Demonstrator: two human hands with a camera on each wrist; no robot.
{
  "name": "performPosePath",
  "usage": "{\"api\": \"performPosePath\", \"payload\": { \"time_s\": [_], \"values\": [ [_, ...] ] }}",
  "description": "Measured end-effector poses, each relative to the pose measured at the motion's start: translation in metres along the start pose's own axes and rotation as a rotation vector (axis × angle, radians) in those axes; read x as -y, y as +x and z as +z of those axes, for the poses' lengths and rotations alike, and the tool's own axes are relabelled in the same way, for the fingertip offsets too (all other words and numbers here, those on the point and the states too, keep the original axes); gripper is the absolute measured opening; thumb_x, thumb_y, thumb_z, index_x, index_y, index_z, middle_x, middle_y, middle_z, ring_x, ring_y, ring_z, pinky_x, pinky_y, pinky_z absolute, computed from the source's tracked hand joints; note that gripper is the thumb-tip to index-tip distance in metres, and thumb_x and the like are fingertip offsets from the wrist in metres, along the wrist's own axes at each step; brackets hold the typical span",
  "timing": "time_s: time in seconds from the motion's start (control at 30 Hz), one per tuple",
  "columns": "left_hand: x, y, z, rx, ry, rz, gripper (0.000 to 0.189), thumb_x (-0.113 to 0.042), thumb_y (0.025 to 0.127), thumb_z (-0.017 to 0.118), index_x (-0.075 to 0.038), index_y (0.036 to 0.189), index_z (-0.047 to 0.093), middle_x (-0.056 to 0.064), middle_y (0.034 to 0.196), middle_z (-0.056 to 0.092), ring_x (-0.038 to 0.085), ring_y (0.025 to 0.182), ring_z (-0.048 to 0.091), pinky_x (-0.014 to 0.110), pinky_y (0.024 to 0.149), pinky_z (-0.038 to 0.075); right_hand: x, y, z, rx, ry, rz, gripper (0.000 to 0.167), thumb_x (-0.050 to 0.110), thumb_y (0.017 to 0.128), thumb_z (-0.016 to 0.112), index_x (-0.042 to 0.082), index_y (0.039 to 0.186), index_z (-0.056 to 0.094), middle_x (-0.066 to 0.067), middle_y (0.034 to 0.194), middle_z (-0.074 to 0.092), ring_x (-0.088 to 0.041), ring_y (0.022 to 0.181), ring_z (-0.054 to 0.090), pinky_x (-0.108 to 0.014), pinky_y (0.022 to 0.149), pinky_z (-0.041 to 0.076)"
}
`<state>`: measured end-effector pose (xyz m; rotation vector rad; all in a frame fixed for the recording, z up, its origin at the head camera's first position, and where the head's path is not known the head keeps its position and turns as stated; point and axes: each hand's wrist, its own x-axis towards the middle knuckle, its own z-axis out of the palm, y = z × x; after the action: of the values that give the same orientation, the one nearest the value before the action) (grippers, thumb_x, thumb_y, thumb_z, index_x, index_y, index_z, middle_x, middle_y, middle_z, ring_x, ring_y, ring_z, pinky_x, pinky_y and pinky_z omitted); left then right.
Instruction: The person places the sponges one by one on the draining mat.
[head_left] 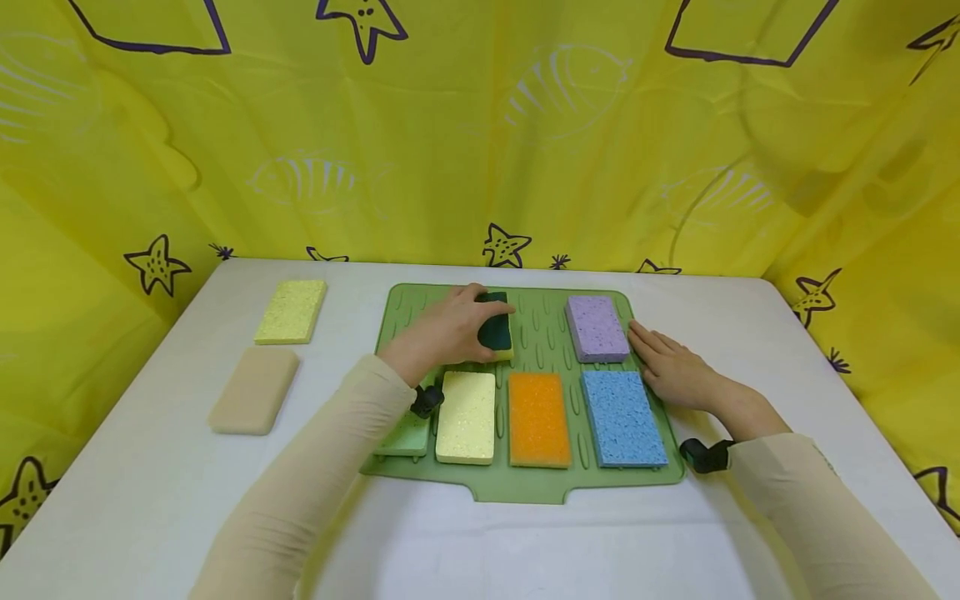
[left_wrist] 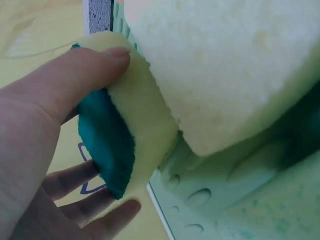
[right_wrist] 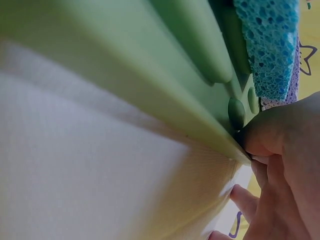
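Note:
My left hand (head_left: 457, 325) grips a yellow sponge with a dark green scouring pad (head_left: 494, 323), thumb on one long side and fingers on the other. In the left wrist view the sponge's pad (left_wrist: 106, 137) faces the palm. It is over the back of a green ridged silicone mat (head_left: 536, 333). My right hand (head_left: 678, 371) lies with straight fingers along the mat's right edge, its thumb at the rim in the right wrist view. Near it on the mat are a purple sponge (head_left: 597, 329) and a blue sponge (head_left: 624, 419).
Along the mat's front lie a pale green sponge (head_left: 405, 435), partly hidden by the left arm, a cream sponge (head_left: 466, 417) and an orange sponge (head_left: 540, 419). Left of the mat, a yellow sponge (head_left: 291, 311) and a beige sponge (head_left: 255, 390) rest on the white table (head_left: 150, 483). A yellow curtain (head_left: 450, 108) hangs behind.

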<state>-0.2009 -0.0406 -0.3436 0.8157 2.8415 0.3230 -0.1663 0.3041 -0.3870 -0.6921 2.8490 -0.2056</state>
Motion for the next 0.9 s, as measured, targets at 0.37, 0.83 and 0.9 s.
{"api": "performPosePath", "payload": {
  "time_s": [0.37,0.83,0.9],
  "values": [
    [-0.008,0.007,0.003,0.070,-0.030,-0.024,0.073,-0.039,0.086,0.076,-0.031,0.150,0.043,0.018,0.161,0.025,0.039,0.145,0.031,0.052,0.107,0.044,-0.001,0.000,-0.001,-0.010,-0.013,-0.010,0.056,0.011,0.100,0.043,-0.015,0.148,0.028,-0.030,0.158,0.023,-0.056,0.140,0.027,-0.064,0.114,0.026],
    [-0.020,0.020,0.003,0.113,-0.026,0.021,0.069,-0.035,0.090,0.072,-0.028,0.152,0.041,0.018,0.162,0.026,0.037,0.148,0.028,0.050,0.115,0.036,-0.001,0.001,-0.001,0.006,-0.003,0.004,0.057,0.012,0.100,0.043,-0.014,0.149,0.027,-0.029,0.159,0.022,-0.055,0.141,0.025,-0.065,0.114,0.025],
    [-0.022,0.023,0.003,0.114,-0.021,0.020,0.070,-0.036,0.091,0.071,-0.027,0.152,0.040,0.017,0.162,0.026,0.036,0.148,0.028,0.049,0.115,0.037,-0.001,0.001,-0.001,0.006,-0.006,0.004,0.057,0.012,0.101,0.043,-0.013,0.149,0.027,-0.029,0.159,0.022,-0.055,0.141,0.026,-0.065,0.114,0.025]
  ]
}}
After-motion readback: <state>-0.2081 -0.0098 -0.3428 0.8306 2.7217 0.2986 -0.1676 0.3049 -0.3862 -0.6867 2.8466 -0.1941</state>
